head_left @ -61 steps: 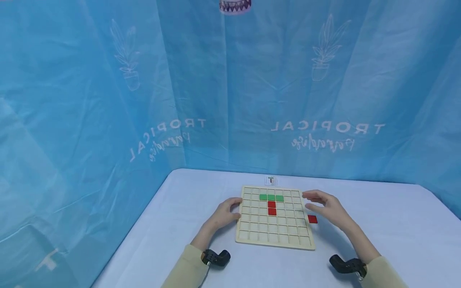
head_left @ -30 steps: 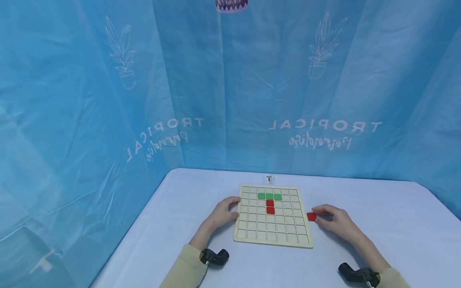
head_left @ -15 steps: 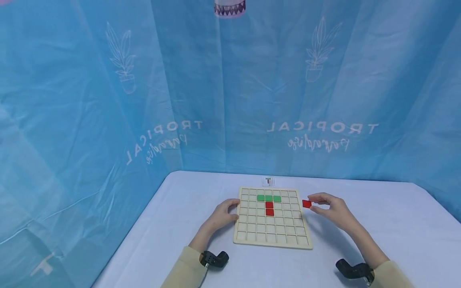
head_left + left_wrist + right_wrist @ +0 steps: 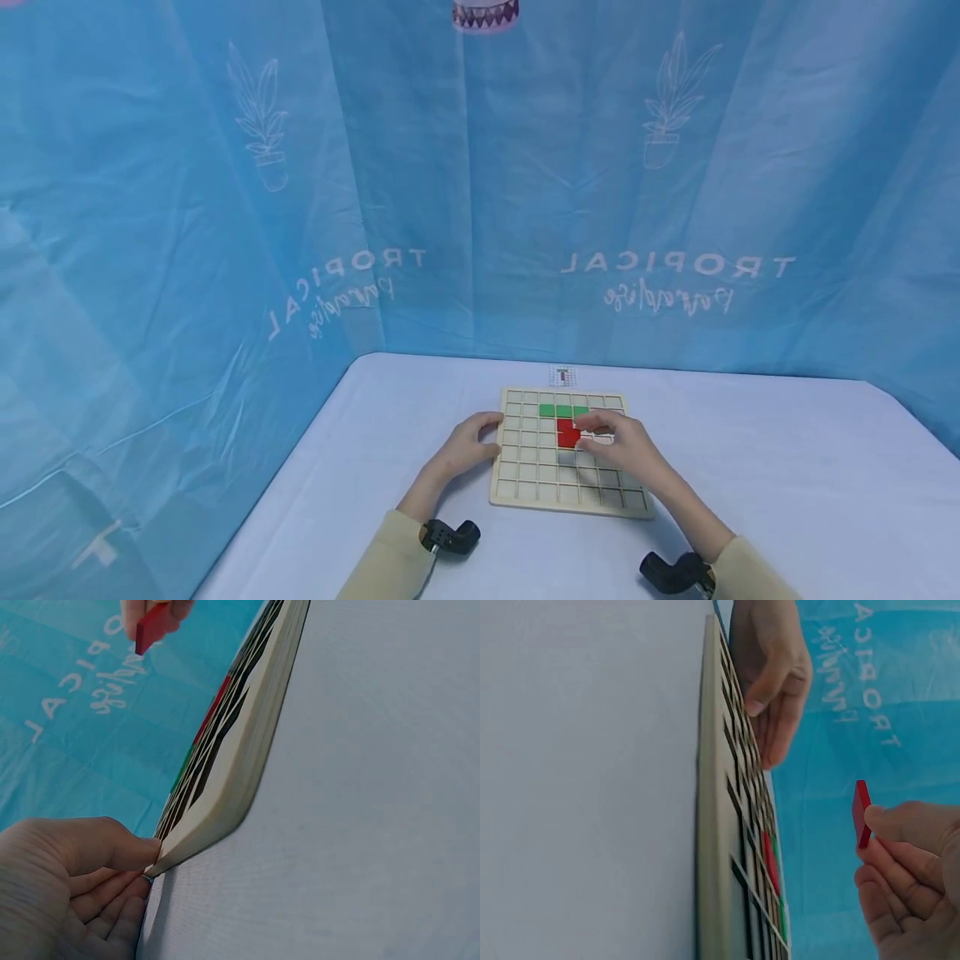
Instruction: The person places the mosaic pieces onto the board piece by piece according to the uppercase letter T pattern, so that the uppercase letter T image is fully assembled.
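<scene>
A pale wooden grid board point(image 4: 570, 507) lies on the white table. My left hand point(image 4: 463, 447) holds its left edge, thumb and fingers at the rim. Between the thumb and fingers of my right hand point(image 4: 621, 443) is a square red tile point(image 4: 862, 814), pinched and tilted. The right wrist view shows this tile raised above the board; from the head it overlaps the red tiles point(image 4: 565, 425) in the grid. A row of green tiles point(image 4: 564, 411) sits above those red ones, partly beside my right fingertips.
A small printed card point(image 4: 563, 377) with a T pattern on a grid lies behind the board. Blue printed curtains point(image 4: 480, 208) hang along the table's back and left sides. Each wrist wears a black camera, such as the right camera point(image 4: 671, 573).
My right hand has picked up the red tile from beside the board's right edge, lifted it and carried it left over the grid. My left hand stays at the board's left edge.
</scene>
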{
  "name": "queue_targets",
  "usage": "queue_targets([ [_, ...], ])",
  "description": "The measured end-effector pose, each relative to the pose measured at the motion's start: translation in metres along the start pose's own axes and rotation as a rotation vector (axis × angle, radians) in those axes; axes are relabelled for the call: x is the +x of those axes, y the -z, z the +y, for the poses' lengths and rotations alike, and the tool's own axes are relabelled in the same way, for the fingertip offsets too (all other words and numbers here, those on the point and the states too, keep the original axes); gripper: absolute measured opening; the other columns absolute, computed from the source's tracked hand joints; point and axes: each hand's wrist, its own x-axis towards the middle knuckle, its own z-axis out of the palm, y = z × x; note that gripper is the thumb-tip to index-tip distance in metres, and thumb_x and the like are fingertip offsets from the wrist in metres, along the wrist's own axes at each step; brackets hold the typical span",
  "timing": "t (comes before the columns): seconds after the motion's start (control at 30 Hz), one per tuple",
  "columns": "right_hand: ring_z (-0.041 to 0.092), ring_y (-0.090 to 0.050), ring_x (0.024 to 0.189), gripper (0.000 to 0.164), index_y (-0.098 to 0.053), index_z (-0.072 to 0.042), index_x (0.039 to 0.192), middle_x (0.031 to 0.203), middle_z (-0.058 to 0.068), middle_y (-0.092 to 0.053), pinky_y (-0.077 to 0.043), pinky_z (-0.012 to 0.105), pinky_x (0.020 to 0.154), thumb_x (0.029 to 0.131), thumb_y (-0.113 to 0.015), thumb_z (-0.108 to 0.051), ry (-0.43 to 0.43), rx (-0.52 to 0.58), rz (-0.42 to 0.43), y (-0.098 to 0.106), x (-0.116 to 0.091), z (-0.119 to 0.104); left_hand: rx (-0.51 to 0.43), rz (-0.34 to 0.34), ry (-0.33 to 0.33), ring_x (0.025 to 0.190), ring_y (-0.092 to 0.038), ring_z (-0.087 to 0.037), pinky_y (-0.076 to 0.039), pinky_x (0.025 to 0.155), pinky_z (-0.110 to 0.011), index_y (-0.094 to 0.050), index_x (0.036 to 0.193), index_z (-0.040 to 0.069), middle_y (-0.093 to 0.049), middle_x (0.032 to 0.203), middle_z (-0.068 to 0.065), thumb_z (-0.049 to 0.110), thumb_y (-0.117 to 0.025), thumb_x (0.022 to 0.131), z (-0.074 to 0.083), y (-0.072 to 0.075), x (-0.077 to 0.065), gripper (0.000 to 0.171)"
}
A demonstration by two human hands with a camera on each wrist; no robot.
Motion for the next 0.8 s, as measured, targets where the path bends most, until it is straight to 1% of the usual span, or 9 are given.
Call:
queue_targets([
  [0.17,0.025,-0.062,0.096,0.029,-0.067,-0.006,0.109,0.104,0.003,-0.067,-0.053,0.043,0.084,0.081,-0.073,-0.008,0.019,0.011,-0.008,-0.011,-0.004,0.007,0.003,-0.005,-0.006,0.13,-0.039,-0.03,-0.032,0.109,-0.043,-0.048,0.134,0.0,-0.047,0.137,-0.015,0.002,-0.063,0.081,-0.001,-0.001,0.001,0.055],
  [0.3,0.023,-0.062,0.096,0.029,-0.067,-0.01,0.108,0.104,-0.001,-0.067,-0.054,0.039,0.083,0.08,-0.075,-0.01,0.007,0.003,-0.008,-0.018,-0.008,0.017,0.004,-0.003,-0.005,0.13,-0.039,-0.03,-0.032,0.109,-0.043,-0.048,0.134,0.0,-0.047,0.137,-0.016,0.001,-0.062,0.081,-0.001,-0.001,0.0,0.054],
  [0.4,0.02,-0.063,0.097,0.029,-0.068,-0.012,0.107,0.102,-0.004,-0.066,-0.054,0.036,0.084,0.079,-0.076,-0.011,-0.009,0.005,-0.014,-0.022,-0.01,0.025,0.005,-0.002,-0.004,0.13,-0.039,-0.03,-0.031,0.109,-0.044,-0.048,0.134,0.0,-0.047,0.137,-0.016,0.002,-0.062,0.082,-0.001,0.0,0.0,0.054],
  [0.53,0.017,-0.063,0.095,0.029,-0.068,-0.011,0.106,0.102,-0.004,-0.066,-0.054,0.034,0.083,0.078,-0.076,-0.01,0.03,-0.005,-0.019,-0.026,-0.011,0.031,0.004,-0.005,-0.011,0.13,-0.039,-0.031,-0.031,0.109,-0.044,-0.048,0.134,-0.001,-0.047,0.137,-0.016,0.002,-0.063,0.082,-0.002,0.0,0.001,0.054],
  [0.67,0.017,-0.063,0.093,0.029,-0.068,-0.008,0.106,0.102,-0.003,-0.066,-0.055,0.032,0.08,0.079,-0.075,-0.008,0.088,-0.031,-0.012,-0.028,-0.011,0.034,-0.004,-0.006,-0.024,0.13,-0.039,-0.031,-0.032,0.109,-0.044,-0.048,0.134,-0.002,-0.047,0.137,-0.017,0.001,-0.063,0.082,-0.002,0.0,0.001,0.054],
  [0.8,0.015,-0.063,0.093,0.029,-0.068,-0.008,0.106,0.102,-0.004,-0.066,-0.055,0.03,0.08,0.078,-0.076,-0.008,0.097,-0.041,-0.01,-0.028,-0.011,0.035,-0.009,-0.006,-0.021,0.13,-0.039,-0.031,-0.032,0.109,-0.043,-0.048,0.134,-0.002,-0.047,0.137,-0.017,0.001,-0.063,0.082,-0.002,0.0,0.0,0.053],
])
